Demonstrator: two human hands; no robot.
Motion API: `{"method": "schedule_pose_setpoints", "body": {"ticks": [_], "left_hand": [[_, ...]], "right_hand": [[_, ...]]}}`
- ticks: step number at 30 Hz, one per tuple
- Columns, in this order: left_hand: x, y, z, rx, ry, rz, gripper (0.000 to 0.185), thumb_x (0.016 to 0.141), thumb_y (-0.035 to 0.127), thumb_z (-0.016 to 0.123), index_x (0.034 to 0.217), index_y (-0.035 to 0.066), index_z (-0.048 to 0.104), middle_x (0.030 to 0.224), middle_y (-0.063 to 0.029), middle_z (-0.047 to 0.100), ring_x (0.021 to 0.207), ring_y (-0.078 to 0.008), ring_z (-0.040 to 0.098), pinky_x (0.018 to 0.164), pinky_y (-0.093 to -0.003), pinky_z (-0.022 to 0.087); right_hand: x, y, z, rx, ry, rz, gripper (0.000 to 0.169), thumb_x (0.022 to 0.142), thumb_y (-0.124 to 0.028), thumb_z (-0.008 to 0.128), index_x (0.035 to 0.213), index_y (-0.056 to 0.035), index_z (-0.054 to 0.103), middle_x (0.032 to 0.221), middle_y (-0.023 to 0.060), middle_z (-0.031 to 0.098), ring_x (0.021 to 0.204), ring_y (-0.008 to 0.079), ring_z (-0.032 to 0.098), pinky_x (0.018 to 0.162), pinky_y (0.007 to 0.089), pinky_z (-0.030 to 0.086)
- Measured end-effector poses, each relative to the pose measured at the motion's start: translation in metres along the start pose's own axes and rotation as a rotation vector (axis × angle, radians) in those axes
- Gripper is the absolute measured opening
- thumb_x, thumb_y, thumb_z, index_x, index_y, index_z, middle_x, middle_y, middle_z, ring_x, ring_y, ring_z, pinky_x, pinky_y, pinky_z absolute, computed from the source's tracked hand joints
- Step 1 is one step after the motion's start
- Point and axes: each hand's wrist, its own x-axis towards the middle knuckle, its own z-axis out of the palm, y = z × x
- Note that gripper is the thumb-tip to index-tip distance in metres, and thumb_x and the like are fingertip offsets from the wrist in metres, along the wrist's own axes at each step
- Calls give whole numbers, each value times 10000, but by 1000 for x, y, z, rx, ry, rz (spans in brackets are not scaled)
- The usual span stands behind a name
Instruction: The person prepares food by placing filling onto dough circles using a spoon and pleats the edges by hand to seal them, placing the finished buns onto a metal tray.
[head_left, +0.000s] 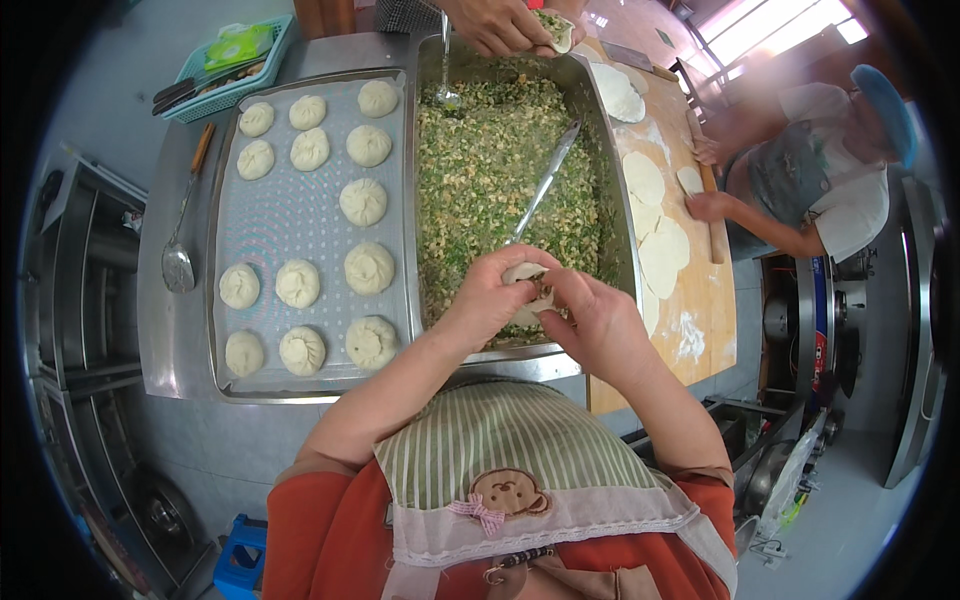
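Note:
My left hand cups a partly gathered bun of dough with filling in its middle, over the near end of a deep metal pan. The fingers of my right hand pinch the same bun's dough edge from the right. Chopped green and yellow filling lies in the pan. A metal spatula or spoon rests on it, its lower end partly behind my left hand. Left of the pan, several pleated buns sit on a lined tray.
Opposite, a person's hands hold another filled wrapper; a ladle stands in the pan. At right, a person rolls dough beside flat wrappers on a wooden board. A slotted turner and a turquoise basket lie at left.

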Motion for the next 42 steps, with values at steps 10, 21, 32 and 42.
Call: {"method": "schedule_pose_setpoints", "body": {"ticks": [10, 21, 32, 42], "left_hand": [[-11, 2, 13, -725, 98, 7, 539, 996, 459, 337, 1237, 17, 529, 1178, -156, 606, 1110, -245, 574, 995, -395, 417], [-7, -7, 8, -728, 183, 25, 474, 949, 441, 482, 1206, 46, 540, 1116, -109, 612, 1080, -237, 573, 943, -396, 450], [-8, -1, 9, -712, 238, 103, 358, 981, 379, 459, 1108, 60, 558, 1107, -93, 601, 1028, -209, 589, 917, -386, 469], [-9, -7, 7, -649, 141, 157, 360, 992, 374, 450, 1058, 44, 577, 1052, -95, 608, 992, -183, 594, 884, -354, 481]], "right_hand": [[8, -1, -8, 195, 90, -114, 210, 754, -10, 694, 926, -80, 598, 796, 96, 615, 695, 242, 636, 593, 334, 512], [10, 5, 3, 177, 114, -114, 228, 766, -27, 698, 960, -54, 580, 737, 99, 598, 604, 231, 616, 558, 326, 502], [8, 7, 13, 392, 192, 245, 193, 733, -13, 762, 852, -42, 612, 736, 17, 568, 572, 81, 531, 526, 249, 446], [10, 14, 17, 596, 221, 222, 236, 710, 10, 765, 899, -53, 639, 791, 19, 563, 590, 83, 465, 530, 235, 388]]}}
